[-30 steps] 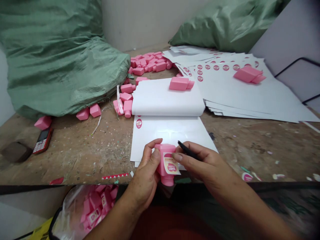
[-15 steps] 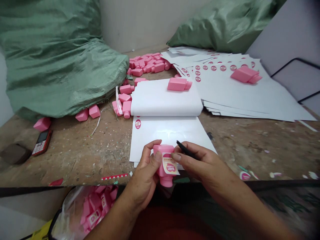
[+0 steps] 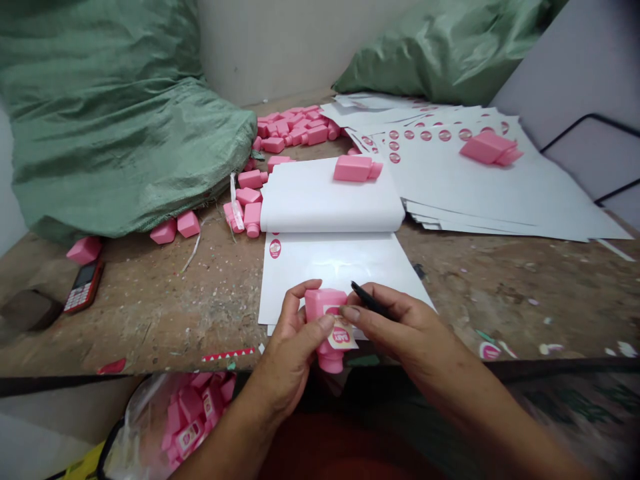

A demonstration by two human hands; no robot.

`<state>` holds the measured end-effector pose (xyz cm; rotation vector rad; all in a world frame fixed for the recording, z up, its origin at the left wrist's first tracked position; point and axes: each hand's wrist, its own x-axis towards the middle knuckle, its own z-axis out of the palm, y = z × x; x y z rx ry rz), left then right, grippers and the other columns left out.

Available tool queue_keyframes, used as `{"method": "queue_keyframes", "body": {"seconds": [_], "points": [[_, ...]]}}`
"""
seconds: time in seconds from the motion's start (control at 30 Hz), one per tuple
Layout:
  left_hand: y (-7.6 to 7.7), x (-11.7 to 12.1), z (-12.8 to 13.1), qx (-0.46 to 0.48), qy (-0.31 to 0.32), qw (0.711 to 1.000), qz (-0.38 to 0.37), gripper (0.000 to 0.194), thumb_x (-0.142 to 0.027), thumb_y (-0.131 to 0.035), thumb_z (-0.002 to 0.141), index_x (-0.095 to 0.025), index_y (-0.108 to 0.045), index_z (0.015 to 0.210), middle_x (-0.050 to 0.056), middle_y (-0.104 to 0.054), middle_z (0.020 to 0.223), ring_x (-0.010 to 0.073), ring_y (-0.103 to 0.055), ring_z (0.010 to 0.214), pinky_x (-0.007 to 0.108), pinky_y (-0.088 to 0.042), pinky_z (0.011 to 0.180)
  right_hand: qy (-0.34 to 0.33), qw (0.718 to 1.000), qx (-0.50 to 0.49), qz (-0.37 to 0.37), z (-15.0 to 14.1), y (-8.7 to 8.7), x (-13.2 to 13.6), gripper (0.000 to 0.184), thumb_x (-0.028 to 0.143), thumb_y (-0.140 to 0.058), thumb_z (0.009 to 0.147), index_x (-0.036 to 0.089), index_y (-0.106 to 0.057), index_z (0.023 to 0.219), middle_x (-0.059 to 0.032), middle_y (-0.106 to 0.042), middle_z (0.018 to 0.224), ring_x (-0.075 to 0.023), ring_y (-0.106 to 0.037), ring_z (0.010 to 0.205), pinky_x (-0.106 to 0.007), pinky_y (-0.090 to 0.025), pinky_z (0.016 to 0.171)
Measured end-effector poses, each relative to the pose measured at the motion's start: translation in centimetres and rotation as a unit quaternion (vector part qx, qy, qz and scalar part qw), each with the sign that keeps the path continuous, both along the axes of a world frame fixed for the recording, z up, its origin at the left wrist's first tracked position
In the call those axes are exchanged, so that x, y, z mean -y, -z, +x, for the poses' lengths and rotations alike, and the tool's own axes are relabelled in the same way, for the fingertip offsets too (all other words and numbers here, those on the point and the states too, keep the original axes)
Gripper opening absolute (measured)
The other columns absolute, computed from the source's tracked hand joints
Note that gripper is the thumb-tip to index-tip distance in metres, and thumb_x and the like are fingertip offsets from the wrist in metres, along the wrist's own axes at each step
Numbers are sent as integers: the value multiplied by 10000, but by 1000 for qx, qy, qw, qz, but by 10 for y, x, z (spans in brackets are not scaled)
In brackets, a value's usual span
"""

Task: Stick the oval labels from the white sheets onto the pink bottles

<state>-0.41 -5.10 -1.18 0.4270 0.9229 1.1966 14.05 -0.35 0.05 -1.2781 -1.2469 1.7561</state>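
Observation:
My left hand [image 3: 295, 340] is closed around a pink plastic bottle [image 3: 324, 303], held neck-down at the table's front edge. A label sticker [image 3: 342, 337] printed "BABY" lies on the bottle's face, its lower right corner standing off past the side. My left thumb presses on the label's left part. In my right hand [image 3: 395, 320] is a slim black tool [image 3: 367, 298], its tip pointing up and left; its kind I cannot make out. The right thumb touches the label's upper right edge. Beneath the hands lies a white sticker sheet [image 3: 345, 260] with its far part folded over.
One pink bottle [image 3: 356, 169] rests on the folded sheet, another [image 3: 491, 148] on the stacked label sheets [image 3: 500, 200] at right. Bottles are heaped [image 3: 300, 127] at the back beside a green sack [image 3: 125, 133]. A phone [image 3: 84, 287] lies left. Below the edge hangs a bag of labelled bottles [image 3: 193, 413].
My left thumb has slid right, from the bottle's side onto the label. The right hand and black tool have barely moved.

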Motion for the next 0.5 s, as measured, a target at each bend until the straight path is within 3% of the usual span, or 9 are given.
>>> {"method": "queue_keyframes", "body": {"seconds": [0.17, 0.33, 0.5], "points": [[4, 1, 0, -33, 1, 999, 18, 490, -284, -701, 834, -265, -481, 1271, 31, -690, 991, 168, -658, 879, 280, -447, 806, -3, 994, 60, 87, -2, -2, 2, 252, 443, -675, 764, 211, -596, 706, 34, -513, 605, -136, -451, 558, -267, -356, 536], [5, 0, 2, -21, -10, 999, 21, 443, -258, -653, 865, -238, -469, 1267, 43, -682, 1020, 188, -656, 943, 303, -467, 830, 30, 956, 196, 214, -6, 1, 10, 203, 446, -622, 818, 247, -637, 779, 6, -618, 674, -190, -535, 649, -297, -374, 603], [2, 1, 5, 26, -2, 1000, 6, 443, -235, -664, 834, -198, -484, 1237, 66, -673, 1054, 192, -655, 941, 314, -493, 829, 35, 939, 215, 265, -6, 3, 14, 163, 416, -625, 811, 260, -643, 767, 0, -635, 689, -208, -558, 696, -307, -389, 625]]}}
